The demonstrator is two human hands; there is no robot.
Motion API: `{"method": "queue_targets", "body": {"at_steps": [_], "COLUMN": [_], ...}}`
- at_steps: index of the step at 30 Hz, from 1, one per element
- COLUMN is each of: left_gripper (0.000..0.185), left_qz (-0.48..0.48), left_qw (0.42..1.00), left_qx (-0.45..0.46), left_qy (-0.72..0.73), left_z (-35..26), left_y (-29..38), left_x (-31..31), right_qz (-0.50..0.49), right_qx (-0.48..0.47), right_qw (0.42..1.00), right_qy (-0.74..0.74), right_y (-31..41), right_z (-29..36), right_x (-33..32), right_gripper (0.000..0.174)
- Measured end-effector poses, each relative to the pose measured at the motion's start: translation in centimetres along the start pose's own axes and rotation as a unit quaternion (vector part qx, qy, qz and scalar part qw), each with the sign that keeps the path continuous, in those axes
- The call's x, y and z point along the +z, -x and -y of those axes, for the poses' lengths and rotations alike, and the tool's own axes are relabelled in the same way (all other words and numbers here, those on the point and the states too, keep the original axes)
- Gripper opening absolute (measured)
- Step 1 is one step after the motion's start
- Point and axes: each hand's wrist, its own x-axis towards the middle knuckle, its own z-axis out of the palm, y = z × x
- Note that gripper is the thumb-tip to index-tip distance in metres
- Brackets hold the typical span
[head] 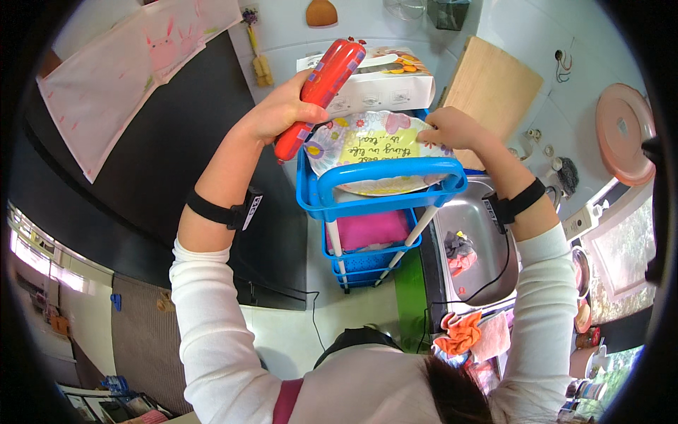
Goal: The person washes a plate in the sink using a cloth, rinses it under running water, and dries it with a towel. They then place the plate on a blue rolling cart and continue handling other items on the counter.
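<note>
My left hand point(283, 108) is wrapped around red-wrapped sausages point(331, 74), at least two side by side, raised above the left side of a blue plastic trolley point(312, 204). On the trolley's top shelf lies a floral plate or tray point(328, 151) with a yellow printed middle. My right hand point(458, 127) grips its far right rim, fingers curled over the edge. Behind the plate is a white cardboard box point(392, 93) with food pictures on it. The trolley's raised blue handle point(392, 169) crosses in front of the plate.
Right of the trolley, a metal sink point(482, 212) holds wet cloths point(460, 252). A wooden board point(492, 87) leans on the tiled wall. To the left stands a tall dark cabinet or refrigerator point(175, 143). Black cables point(315, 307) run from my forearms. Orange cloth point(461, 334) lies near the sink.
</note>
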Motion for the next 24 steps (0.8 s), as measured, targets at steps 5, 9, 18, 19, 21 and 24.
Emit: {"method": "queue_targets", "body": {"at_steps": [5,9,18,19,21,24], "left_gripper": [0.079,0.085,0.092,0.094,0.091,0.076], "left_qz": [0.036,0.114,0.338,0.347,0.327,0.332], "left_qw": [0.998,0.970,0.855,0.857,0.849,0.850], "left_qx": [0.008,0.067,0.072,0.080,0.103,0.128], "left_qy": [-0.051,-0.206,-0.387,-0.372,-0.403,-0.388], "left_z": [-0.4,-0.7,1.3,1.7,2.6,3.7], "left_y": [-1.2,-3.4,-5.6,-5.5,-5.3,-5.4], "left_x": [1.7,3.4,7.6,7.7,7.6,7.1], "right_qz": [-0.077,-0.181,-0.220,-0.220,-0.203,-0.227], "right_qx": [0.018,-0.003,0.045,0.053,0.065,0.057], "right_qw": [0.990,0.983,0.953,0.950,0.943,0.923], "right_qy": [0.116,0.021,-0.205,-0.216,-0.257,-0.306], "right_y": [2.2,2.6,7.2,7.6,8.3,9.1], "right_z": [1.6,0.1,-3.5,-3.6,-3.8,-4.0], "right_x": [0.4,0.2,1.0,1.1,1.4,2.2], "right_gripper": [0.037,0.031,0.025,0.024,0.023,0.021]}}
